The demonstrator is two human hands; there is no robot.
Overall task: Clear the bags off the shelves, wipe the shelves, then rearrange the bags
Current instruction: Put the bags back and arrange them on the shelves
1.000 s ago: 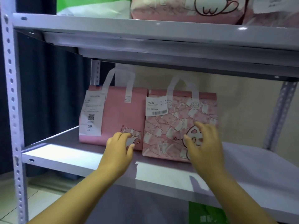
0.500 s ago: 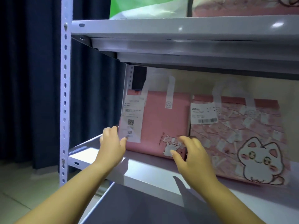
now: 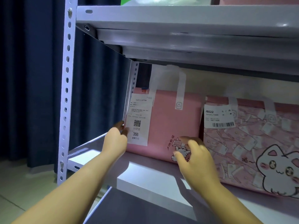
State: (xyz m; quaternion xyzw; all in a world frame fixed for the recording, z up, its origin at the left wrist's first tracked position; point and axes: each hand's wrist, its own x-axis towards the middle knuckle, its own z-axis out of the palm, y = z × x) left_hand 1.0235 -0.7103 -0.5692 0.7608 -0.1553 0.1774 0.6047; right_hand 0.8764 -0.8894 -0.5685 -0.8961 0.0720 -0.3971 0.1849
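Observation:
A plain pink bag (image 3: 165, 120) with white handles and a paper receipt (image 3: 139, 118) stands at the left end of the grey middle shelf (image 3: 145, 178). Beside it on the right stands a pink patterned bag (image 3: 252, 143) with a white cat print and a barcode label. My left hand (image 3: 115, 139) grips the plain bag's left edge, thumb on the receipt and fingers behind the edge. My right hand (image 3: 194, 157) rests with bent, spread fingers on the plain bag's lower right front, holding nothing.
The upper shelf (image 3: 178, 16) hangs low over the bags' handles and carries a green bag (image 3: 137, 0) and another pink one. A perforated upright post (image 3: 66, 94) stands at the left, with a dark blue curtain (image 3: 32, 78) behind. A lower shelf shows below.
The view swung left and closer. Both hands shifted left from the two bags' fronts onto the plain pink bag, and my left hand reached its left edge and took hold.

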